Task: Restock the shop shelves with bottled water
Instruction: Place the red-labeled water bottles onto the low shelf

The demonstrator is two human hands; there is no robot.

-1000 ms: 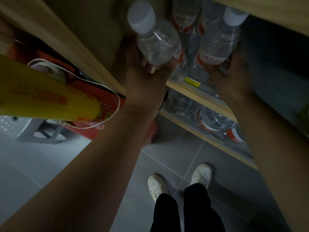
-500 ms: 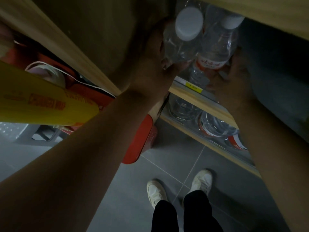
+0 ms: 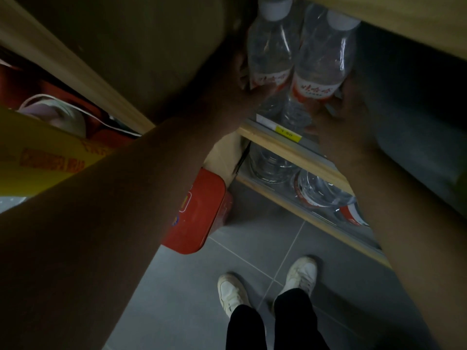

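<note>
Two clear water bottles with white caps and red labels stand side by side on the wooden shelf (image 3: 278,145). My left hand (image 3: 235,89) grips the left bottle (image 3: 271,49) from its left side near the label. The right bottle (image 3: 322,59) is held low down by my right hand (image 3: 346,107), fingers curled round its base. More bottles (image 3: 321,193) lie on the shelf below.
A yellow price tag (image 3: 288,133) sits on the shelf edge. A wooden upright (image 3: 75,69) divides off the left bay, which holds a yellow package (image 3: 38,152) and red packs. A red tin (image 3: 199,213) stands on the grey tiled floor by my white shoes (image 3: 265,284).
My left hand has carried its bottle right and deeper into the shelf, standing it upright beside the right bottle. The right hand has stayed on its bottle.
</note>
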